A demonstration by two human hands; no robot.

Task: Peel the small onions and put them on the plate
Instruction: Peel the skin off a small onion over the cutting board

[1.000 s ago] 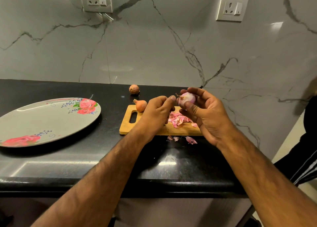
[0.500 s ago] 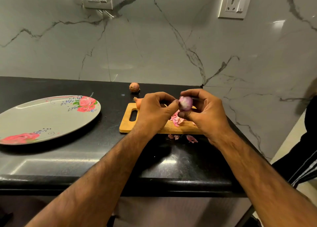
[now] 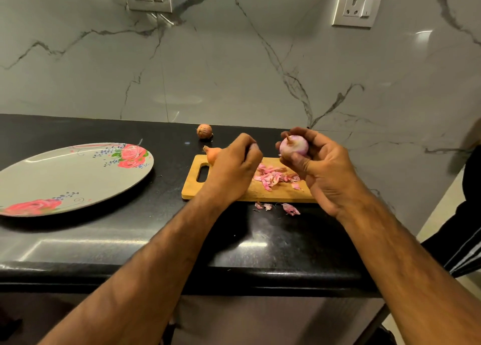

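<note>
- Left hand (image 3: 234,167) is pulling away to the left of the pale onion (image 3: 294,146). Half a second ago both hands were meeting on it; now a clear gap is showing between them.
- Right hand (image 3: 322,170) is keeping hold of the pale onion above the far right part of the cutting board (image 3: 273,194), its fingers (image 3: 308,134) curling round the back and the thumb pressing from below.
- Left fingers (image 3: 250,149) are curling in toward the palm and are blurred. Whether they are pinching a strip of skin, I cannot tell.
- Judgement: one pull of skin is probably just finishing. The pale onion is looking nearly bare, with a small brown tip still sticking up, so it is getting close to ready for the plate (image 3: 65,180).
- Plate is lying on the desk (image 3: 130,240), well apart to the left, and is carrying no onions yet.
- Cutting board is holding a heap of pink peelings (image 3: 273,175); a few scraps (image 3: 289,208) are lying on the desk just beside its near edge.
- Two onions are still waiting in their skins: a round onion (image 3: 204,131) on the desk beyond the board, and an orange onion (image 3: 213,154) at the board's far left corner, partly hidden behind the left hand.
</note>
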